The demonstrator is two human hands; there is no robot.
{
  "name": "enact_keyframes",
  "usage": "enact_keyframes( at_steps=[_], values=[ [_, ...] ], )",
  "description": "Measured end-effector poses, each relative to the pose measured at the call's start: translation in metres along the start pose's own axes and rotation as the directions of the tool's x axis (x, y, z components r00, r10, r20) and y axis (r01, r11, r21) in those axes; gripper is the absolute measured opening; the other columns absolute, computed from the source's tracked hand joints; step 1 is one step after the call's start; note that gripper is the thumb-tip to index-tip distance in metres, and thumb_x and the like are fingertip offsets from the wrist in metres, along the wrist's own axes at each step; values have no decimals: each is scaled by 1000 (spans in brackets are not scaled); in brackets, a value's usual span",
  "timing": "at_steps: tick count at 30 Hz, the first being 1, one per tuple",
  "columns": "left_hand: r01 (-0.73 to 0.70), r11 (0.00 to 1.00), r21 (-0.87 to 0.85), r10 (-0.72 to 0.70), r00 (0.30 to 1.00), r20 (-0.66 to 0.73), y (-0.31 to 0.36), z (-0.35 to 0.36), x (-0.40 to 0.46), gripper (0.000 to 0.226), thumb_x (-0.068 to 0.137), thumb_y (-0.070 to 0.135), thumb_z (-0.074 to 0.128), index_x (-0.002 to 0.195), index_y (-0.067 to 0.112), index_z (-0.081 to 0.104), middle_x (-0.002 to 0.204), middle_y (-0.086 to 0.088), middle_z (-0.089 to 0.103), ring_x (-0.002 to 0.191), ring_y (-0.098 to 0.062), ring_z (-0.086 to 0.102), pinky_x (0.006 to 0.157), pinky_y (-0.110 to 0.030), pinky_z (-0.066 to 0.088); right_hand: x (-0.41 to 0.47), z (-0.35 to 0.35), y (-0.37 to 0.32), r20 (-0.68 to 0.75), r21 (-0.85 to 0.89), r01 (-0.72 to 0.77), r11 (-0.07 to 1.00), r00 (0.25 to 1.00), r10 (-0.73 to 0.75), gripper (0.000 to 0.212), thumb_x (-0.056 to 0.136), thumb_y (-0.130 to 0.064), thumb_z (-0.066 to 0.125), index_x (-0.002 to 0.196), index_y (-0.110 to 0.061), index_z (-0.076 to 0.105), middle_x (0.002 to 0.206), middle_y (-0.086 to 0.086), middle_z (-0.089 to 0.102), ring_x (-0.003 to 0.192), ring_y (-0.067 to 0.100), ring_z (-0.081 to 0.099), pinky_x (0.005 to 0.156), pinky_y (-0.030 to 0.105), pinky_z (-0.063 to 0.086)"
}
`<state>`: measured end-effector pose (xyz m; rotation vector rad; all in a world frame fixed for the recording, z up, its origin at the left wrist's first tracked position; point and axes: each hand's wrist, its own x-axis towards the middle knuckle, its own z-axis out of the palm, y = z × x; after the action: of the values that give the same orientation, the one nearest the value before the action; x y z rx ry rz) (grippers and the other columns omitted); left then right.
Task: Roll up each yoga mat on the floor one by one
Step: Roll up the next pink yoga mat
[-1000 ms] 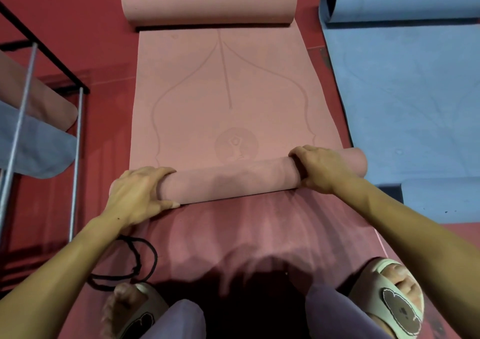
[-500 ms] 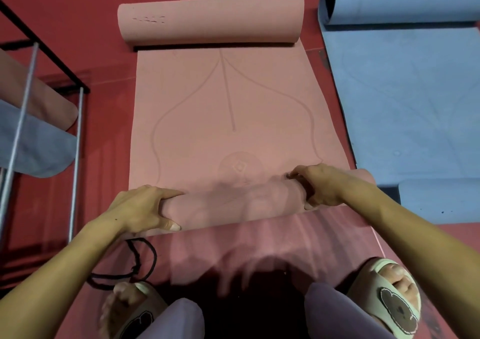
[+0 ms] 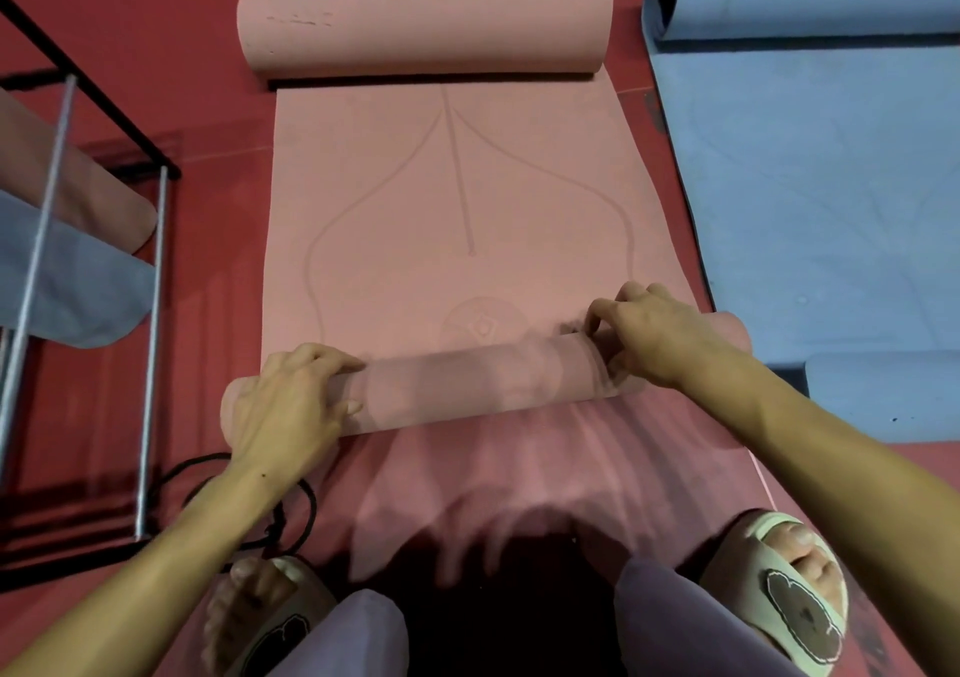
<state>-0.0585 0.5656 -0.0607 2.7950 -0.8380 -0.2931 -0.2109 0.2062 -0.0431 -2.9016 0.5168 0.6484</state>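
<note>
Red floor point(image 3: 171, 120), pink mat point(image 3: 467, 209) roll under both hands point(image 3: 291, 401)

The near rolled end of the flat pink foam yoga mat point(image 3: 457, 198) has gone further up the mat: the roll point(image 3: 483, 380) now half covers the round emblem, which lay clear beyond it a second ago. The left hand point(image 3: 285, 406) has shifted from cupping the roll's left end to lying over its top. The right hand point(image 3: 654, 338) has lifted its fingers point(image 3: 597, 313) up and forward over the roll's far side.
</note>
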Motion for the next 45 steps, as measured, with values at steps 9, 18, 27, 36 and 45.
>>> enact_keyframes(
  at_steps=[9, 18, 27, 36, 45],
  values=[
    [-66, 998, -20, 63, 990, -123, -4, 19, -5, 39, 90, 11, 71, 122, 34, 68, 114, 9, 69, 105, -24, 62, 87, -47, 53, -6, 9, -8, -151, -37, -21, 999, 988, 15, 33, 92, -4, 62, 122, -19, 63, 109, 8, 54, 96, 31, 56, 69, 42, 52],
    [-41, 982, 182, 74, 981, -177, 2, 27, 0, 32, 96, 20, 65, 126, 25, 74, 122, -5, 63, 105, -33, 54, 72, -49, 54, -7, 15, -5, -303, -83, 4, 997, 953, -29, 13, 92, -22, 65, 100, -13, 71, 88, 6, 66, 78, 31, 62, 60, 40, 52],
    [-31, 997, 74, 38, 994, -98, 11, 13, 0, 50, 89, 45, 54, 129, 18, 63, 118, -1, 71, 114, -27, 61, 82, -44, 57, -10, 12, -13, -251, -128, 38, 991, 965, -70, 89, 79, -96, 27, 110, -21, 63, 104, 1, 72, 103, 26, 61, 71, 38, 46],
    [-53, 993, 103, 53, 999, 11, 4, 6, 11, 69, 72, 53, 63, 134, 24, 56, 129, 4, 67, 122, -24, 58, 94, -45, 52, 0, 9, -25, -243, -170, 32, 985, 967, -73, 88, 71, -93, 35, 102, -16, 63, 103, 6, 68, 94, 29, 58, 63, 37, 39],
    [-150, 939, 309, 155, 988, 8, -5, 7, 21, 83, 67, 41, 93, 139, 17, 58, 122, -15, 51, 106, -37, 52, 82, -53, 51, -6, 31, -31, -274, -211, -80, 974, 961, 19, 86, 70, -65, 71, 135, -12, 52, 121, 14, 46, 101, 36, 48, 80, 48, 50]
  ],
)
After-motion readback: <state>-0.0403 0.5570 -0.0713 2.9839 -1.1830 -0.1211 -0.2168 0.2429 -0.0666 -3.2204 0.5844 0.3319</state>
